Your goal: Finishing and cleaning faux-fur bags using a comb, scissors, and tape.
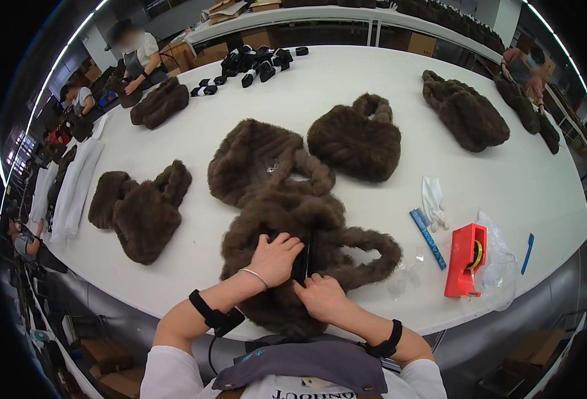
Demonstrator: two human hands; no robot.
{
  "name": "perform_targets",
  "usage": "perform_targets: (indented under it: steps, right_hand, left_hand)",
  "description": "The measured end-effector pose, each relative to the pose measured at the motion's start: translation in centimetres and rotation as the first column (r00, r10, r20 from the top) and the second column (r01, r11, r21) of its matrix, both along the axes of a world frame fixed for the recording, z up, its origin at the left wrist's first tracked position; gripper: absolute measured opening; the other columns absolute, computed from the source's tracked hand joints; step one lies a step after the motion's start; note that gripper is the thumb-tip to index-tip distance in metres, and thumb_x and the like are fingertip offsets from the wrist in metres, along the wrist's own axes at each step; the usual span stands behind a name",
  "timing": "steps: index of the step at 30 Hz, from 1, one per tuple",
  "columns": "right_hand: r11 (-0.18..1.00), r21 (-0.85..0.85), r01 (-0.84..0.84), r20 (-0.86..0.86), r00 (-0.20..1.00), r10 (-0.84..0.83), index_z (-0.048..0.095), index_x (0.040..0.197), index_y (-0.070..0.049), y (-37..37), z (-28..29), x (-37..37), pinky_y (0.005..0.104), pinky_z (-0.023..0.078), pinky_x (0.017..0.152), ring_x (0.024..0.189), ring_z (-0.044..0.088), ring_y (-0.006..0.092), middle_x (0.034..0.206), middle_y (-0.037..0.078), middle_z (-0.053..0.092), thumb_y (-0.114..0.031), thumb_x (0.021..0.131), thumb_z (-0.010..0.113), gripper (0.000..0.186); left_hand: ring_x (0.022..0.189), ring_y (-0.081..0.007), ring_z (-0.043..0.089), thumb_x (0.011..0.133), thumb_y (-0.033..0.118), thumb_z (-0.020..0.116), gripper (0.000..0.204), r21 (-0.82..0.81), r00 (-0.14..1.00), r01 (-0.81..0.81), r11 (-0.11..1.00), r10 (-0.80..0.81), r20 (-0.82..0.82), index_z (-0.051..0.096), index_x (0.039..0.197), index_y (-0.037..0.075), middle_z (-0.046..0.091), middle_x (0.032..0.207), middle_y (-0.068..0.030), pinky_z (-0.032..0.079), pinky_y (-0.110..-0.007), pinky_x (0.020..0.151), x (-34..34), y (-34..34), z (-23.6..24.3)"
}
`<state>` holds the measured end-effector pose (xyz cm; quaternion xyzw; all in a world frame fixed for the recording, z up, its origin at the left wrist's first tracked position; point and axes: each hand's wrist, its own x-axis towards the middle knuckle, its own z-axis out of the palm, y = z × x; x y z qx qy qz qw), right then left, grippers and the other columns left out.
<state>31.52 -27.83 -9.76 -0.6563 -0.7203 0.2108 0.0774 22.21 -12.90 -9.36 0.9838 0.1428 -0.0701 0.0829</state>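
Note:
A brown fur handbag (pixel 260 223) lies in front of me, its fluffy loop handle (pixel 390 256) stretched out to the right. Down its middle runs a dark, shiny strip (pixel 301 261), which looks like the lining or opening edge. My left hand (pixel 277 259) lies over the fur left of this strip, fingers curled onto its edge. At the strip's near end, my right hand (pixel 321 297) has its fingers closed on the bag's edge. What the fingertips grip underneath is hidden. A second fur bag (pixel 247 159) touches this one at its far side.
Other fur bags lie at left (pixel 147 223), far centre (pixel 356 146) and far right (pixel 469 116). To my right are a red tape dispenser (pixel 459 266), clear plastic (pixel 503 272), a blue comb (pixel 428 236), a white glove (pixel 433 199) and a blue pen (pixel 527 253). Black bundles (pixel 257 63) sit far back; co-workers stand around.

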Motion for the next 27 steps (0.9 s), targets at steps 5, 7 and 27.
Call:
perform_targets:
  steps: [5,7,27]
  right_hand:
    - [0.996,0.085,0.025,0.001,1.000,-0.025,0.059,0.107,-0.006,-0.5,0.5,0.6,0.0361,0.042,0.070,0.086,0.056,0.0236,0.084,0.010,0.062,-0.013,0.076,0.052,0.032]
    - [0.993,0.112,0.036,-0.005,0.999,-0.036,0.060,0.104,-0.006,-0.5,0.7,0.7,0.0358,0.041,0.070,0.085,0.056,0.0232,0.083,0.009,0.062,-0.013,0.076,0.052,0.030]
    - [0.947,0.303,-0.108,0.080,0.993,0.088,0.060,0.077,-0.004,0.6,2.1,-1.2,0.0337,0.037,0.070,0.079,0.050,0.0210,0.073,0.007,0.055,-0.014,0.071,0.055,0.012]
  left_hand:
    - [0.100,-0.0214,0.046,0.073,0.014,0.055,0.036,0.044,0.995,-0.093,0.995,0.095,-0.031,0.063,0.108,0.008,0.055,0.116,0.0028,0.034,-0.037,0.079,-0.8,1.1,1.3]
    - [0.099,-0.0237,0.045,0.074,0.013,0.054,0.034,0.041,0.992,-0.125,0.991,0.126,-0.012,0.064,0.106,0.008,0.057,0.112,0.0028,0.033,-0.037,0.080,-0.7,1.0,1.2]
    - [0.093,-0.0416,0.057,0.079,0.002,0.050,0.016,-0.394,0.816,-0.525,0.755,0.578,0.020,0.056,0.090,-0.008,0.056,0.103,-0.0296,0.047,-0.046,0.079,7.1,2.1,-4.8]
